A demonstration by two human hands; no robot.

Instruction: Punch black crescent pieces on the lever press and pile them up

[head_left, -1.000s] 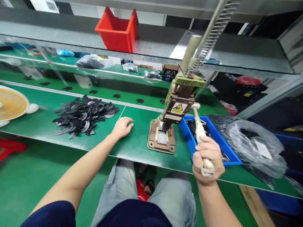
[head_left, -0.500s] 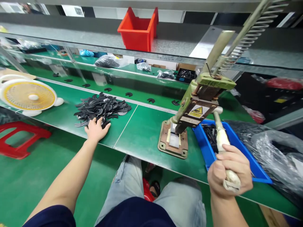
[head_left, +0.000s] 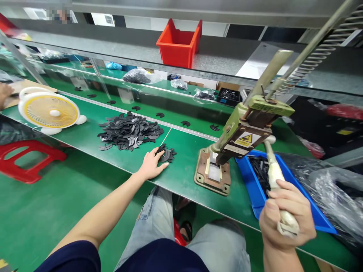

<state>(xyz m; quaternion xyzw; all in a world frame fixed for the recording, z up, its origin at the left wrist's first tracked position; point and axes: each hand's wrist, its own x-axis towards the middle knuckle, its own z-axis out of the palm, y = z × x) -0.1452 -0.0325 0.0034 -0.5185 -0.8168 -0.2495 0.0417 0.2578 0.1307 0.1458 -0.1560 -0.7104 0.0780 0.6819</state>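
Observation:
My left hand (head_left: 152,165) lies on the green bench with fingers stretched out and thumb apart. Its fingertips touch a small heap of black curved pieces (head_left: 168,155). To the left lies a larger pile of black crescent-shaped pieces (head_left: 129,130). My right hand (head_left: 287,217) is wrapped round the taped lever handle (head_left: 275,175) of a green hand press (head_left: 259,105). The handle slopes down toward me. Under the press head, on the brown base plate (head_left: 200,177), a pale block (head_left: 214,172) sits between yellowish strips.
A blue bin (head_left: 252,196) with black pieces stands right of the press, beside clear plastic bags (head_left: 331,177). A yellow-white fan (head_left: 51,109) stands at left. Black pieces (head_left: 160,115) lie spaced along the strip behind the bench. A red bin (head_left: 178,47) sits on the shelf above.
My left hand has moved right from the large pile, and a small heap of black pieces now lies apart from it. My right hand stays on the lever handle. The view has shifted slightly.

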